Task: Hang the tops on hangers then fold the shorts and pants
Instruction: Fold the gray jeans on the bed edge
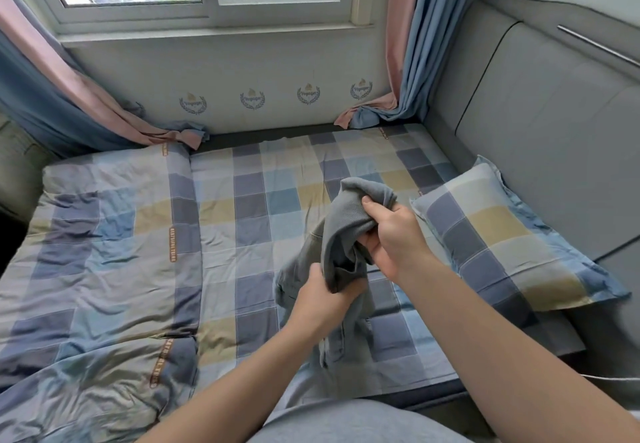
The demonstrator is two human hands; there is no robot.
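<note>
Up at the fingertips, the right hand [391, 234] has its fingers [372, 207] curled tight round a bunched top part of a grey garment [349, 214]. Just below and nearer the body, the left hand [323, 295] grips a lower fold of the same cloth, with its fingers partly hidden under it. Both hands are closed on the garment and hold it up in the air. I cannot tell if it is a top, shorts or pants, because it is all scrunched up.

Under the hands, the rest of the cloth hangs down, and its low end looks like it touches the checked bed sheet [249, 200]. Off past the right hand lies a checked pillow [502, 234]. Far out past the left hand lies a folded checked quilt [104, 234]. No hanger shows anywhere.

What could go wrong? The cloth is twisted between the two grips, so if it goes down like this it may fold crooked and lumpy. A sleeve or leg could be stuck inside and stay hidden. The hanging end could drag on the sheet and bunch up more. If one hand lets go too soon, the heavy part may slide out and drop in a heap.
</note>
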